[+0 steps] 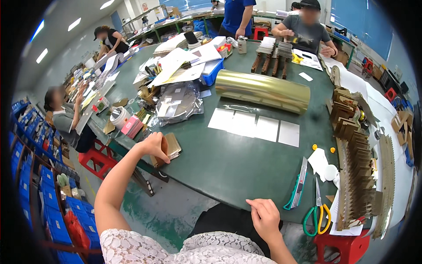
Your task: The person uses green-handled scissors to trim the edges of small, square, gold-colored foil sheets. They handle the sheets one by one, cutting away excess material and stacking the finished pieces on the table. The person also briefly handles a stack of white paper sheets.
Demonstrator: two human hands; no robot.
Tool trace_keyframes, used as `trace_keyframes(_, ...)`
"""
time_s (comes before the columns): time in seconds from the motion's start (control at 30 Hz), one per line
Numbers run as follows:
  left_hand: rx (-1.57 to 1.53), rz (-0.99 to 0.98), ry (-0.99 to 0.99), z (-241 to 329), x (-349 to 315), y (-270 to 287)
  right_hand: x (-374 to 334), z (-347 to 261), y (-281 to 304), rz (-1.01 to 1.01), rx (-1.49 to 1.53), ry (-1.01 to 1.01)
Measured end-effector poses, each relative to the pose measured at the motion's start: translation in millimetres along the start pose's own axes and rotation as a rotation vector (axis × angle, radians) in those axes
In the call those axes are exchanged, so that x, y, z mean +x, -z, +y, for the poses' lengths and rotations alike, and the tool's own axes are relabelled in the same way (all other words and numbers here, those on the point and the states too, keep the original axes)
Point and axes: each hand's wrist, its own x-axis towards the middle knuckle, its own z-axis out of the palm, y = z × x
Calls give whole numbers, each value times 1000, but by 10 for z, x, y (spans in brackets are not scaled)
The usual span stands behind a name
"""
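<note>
Near the left table edge, my left hand (153, 144) is closed round a small stack of brown card pieces (173, 146), with the thumb on the side facing me. The hand covers part of the stack. My right hand (266, 216) rests at the front edge of the green table, its fingers loosely stretched and nothing in them. A green utility knife (298, 187) lies just right of that hand. Beyond it are scissors (317, 212) with one green and one yellow handle. Several whitish rectangular sheets (267, 128) lie in a row mid-table, below a roll of gold film (263, 91).
Zigzag-folded brown strips (351, 185) line the right side. A crumpled white paper (320, 163) and two yellow caps (314, 147) lie nearby. Papers, a plastic bag (178, 103) and a white tub (119, 117) crowd the left. A co-worker (305, 31) sits across the table.
</note>
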Motion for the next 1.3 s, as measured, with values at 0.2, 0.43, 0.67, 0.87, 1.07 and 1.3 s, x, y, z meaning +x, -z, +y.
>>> trace_keyframes(0.2, 12, 93, 12, 90, -90, -9, 16, -23, 7, -19, -34, -17)
trace_keyframes(0.43, -143, 332, -108, 103, -246, -153, 13, -80, -58, 28, -48, -12)
trace_keyframes(0.67, 232, 751, -381, 781, -670, -51, 37, -212, 78, -145, -27, -16)
trace_keyframes(0.87, -392, 691, -754, 1616, -690, -119, 208, -560, 92, -149, 393, -464)
trace_keyframes(1.07, -1160, 213, -1099, 2388, -689, -419, 310, -518, 242, -131, 342, -384)
trace_keyframes(1.3, -1182, -91, -1094, 2449, -639, -835, 265, -480, 254, -220, 60, -323)
